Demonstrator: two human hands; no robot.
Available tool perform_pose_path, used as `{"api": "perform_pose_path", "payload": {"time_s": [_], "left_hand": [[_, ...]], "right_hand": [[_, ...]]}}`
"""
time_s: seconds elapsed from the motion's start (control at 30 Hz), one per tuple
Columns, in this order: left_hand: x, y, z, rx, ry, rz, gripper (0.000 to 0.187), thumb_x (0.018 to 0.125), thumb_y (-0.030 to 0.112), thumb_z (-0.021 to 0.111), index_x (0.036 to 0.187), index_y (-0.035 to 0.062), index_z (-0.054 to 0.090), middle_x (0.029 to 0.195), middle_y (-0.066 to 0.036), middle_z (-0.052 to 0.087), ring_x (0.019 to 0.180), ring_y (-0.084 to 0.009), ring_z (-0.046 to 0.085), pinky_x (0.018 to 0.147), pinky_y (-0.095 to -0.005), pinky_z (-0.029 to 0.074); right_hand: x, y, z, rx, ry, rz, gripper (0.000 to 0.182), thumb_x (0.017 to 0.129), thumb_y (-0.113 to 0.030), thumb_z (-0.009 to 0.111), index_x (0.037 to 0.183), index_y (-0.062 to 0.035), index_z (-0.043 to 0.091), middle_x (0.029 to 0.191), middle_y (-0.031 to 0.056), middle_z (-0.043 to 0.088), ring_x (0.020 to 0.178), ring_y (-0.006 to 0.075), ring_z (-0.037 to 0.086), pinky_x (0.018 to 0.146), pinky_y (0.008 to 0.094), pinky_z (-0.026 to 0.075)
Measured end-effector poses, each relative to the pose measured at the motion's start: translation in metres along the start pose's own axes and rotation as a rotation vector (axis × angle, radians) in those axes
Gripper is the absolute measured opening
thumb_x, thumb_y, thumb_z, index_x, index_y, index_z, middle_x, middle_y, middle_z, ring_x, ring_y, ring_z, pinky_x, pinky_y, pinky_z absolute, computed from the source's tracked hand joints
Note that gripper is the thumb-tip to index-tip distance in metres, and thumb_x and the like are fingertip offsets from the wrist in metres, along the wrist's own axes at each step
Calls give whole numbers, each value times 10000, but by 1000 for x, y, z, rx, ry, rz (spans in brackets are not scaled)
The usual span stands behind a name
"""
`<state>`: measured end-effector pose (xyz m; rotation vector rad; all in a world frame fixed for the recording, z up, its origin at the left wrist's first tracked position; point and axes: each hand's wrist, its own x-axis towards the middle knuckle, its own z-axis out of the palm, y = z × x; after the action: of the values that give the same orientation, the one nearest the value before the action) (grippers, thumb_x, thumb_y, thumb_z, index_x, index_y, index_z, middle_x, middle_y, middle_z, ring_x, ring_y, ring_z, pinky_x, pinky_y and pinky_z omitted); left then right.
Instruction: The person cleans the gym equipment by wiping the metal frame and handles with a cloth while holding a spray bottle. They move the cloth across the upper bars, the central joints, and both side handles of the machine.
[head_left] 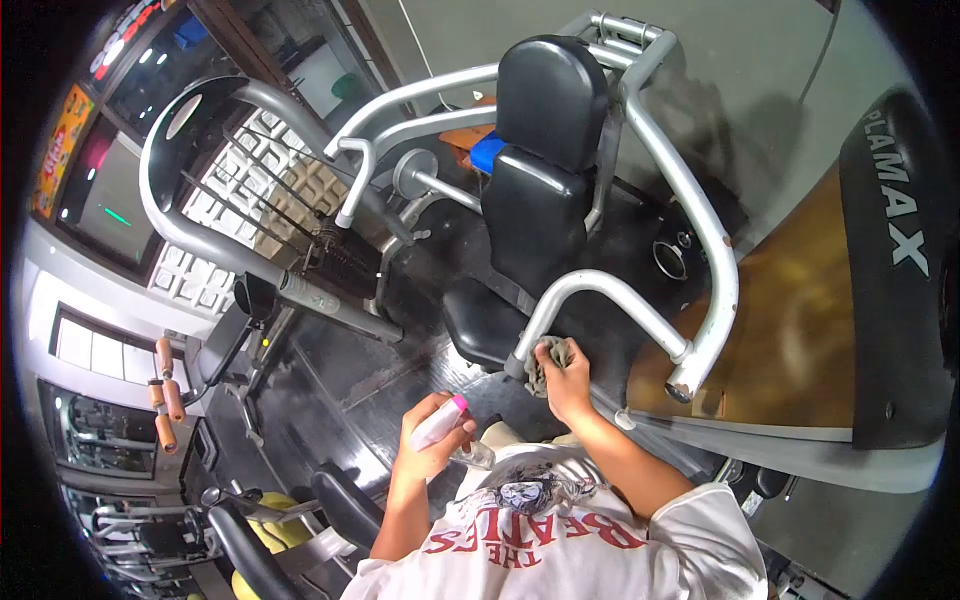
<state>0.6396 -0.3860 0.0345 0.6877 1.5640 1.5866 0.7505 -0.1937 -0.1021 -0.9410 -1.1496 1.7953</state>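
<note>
In my left hand (425,440) is a clear spray bottle (440,422) with a pink top, held in front of my shirt with the fingers wrapped round it. My right hand (568,385) grips a crumpled grey-green cloth (545,366). That cloth lies against the lower end of the curved silver handle bar (580,283) of a gym machine. Just behind the cloth is the machine's black seat (478,322). Above it rises the black padded backrest (540,180), framed by silver tubes.
A wooden panel (770,310) with a black PLAMAX cover (893,230) stands close on my right. To the left is a weight stack (335,255) inside a curved silver frame (160,190). Black padded benches (345,500) and a yellow ball (285,522) are at lower left.
</note>
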Motion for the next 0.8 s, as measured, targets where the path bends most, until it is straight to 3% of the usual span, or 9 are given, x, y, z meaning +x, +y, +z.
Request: {"api": "perform_pose_path", "payload": {"time_s": [0.1,0.17,0.23,0.37,0.43,0.5,0.67,0.73,0.8], "left_hand": [[5,-7,-2,-27,-16,2,162,867,-40,732,976,-19,615,851,-85,654,674,-149,669,560,-276,540],[6,-4,-3,-22,-17,11,157,855,-32,735,939,-17,603,853,-94,640,677,-180,678,539,-298,539],[1,-6,-9,-36,-15,29,163,865,-33,738,972,-17,615,854,-82,654,667,-145,662,557,-280,540],[4,-3,-15,-76,10,-28,163,866,-30,744,974,-12,623,850,-72,661,662,-125,650,570,-266,537],[10,-8,-16,-79,-18,5,165,865,-25,747,973,-8,623,843,-70,663,670,-126,652,577,-268,539],[11,1,-16,-70,-11,6,167,865,-23,749,974,-7,622,847,-71,663,675,-124,652,576,-270,541],[18,11,-25,-126,-61,43,177,873,-12,751,1007,-5,637,869,-76,660,684,-125,652,573,-260,542],[28,9,-30,-131,-126,49,174,876,-12,750,1007,-6,636,864,-74,656,688,-126,654,571,-260,541],[39,6,-36,-118,-185,46,167,883,-11,748,1004,-8,635,854,-71,650,685,-127,658,567,-260,539]], "right_hand": [[22,-11,-7,-46,-12,10,127,979,-128,717,934,-66,615,823,-10,653,722,67,601,650,251,496],[42,-35,5,329,62,56,106,999,-141,687,974,-65,616,849,-2,676,708,80,617,639,253,511],[44,-26,8,331,61,13,106,1001,-141,686,969,-67,616,853,-10,671,715,71,613,648,256,512],[-6,14,1,65,1,54,116,965,-108,729,985,-58,626,873,-7,667,767,70,612,712,253,513],[11,-8,-9,-144,-37,43,137,951,-126,755,945,-56,637,907,-17,676,774,60,599,698,258,500],[42,-41,6,227,86,-49,112,982,-139,715,990,-51,646,908,-9,679,761,57,600,688,258,507],[9,-5,10,234,87,29,122,1002,-152,692,1010,-45,633,850,-1,660,720,76,614,662,252,508],[-2,-12,12,230,60,155,119,997,-140,696,970,-42,633,809,-2,656,667,75,604,618,259,507],[23,-40,14,314,75,116,112,999,-143,691,962,-52,637,789,8,668,631,84,605,581,260,501]]}}
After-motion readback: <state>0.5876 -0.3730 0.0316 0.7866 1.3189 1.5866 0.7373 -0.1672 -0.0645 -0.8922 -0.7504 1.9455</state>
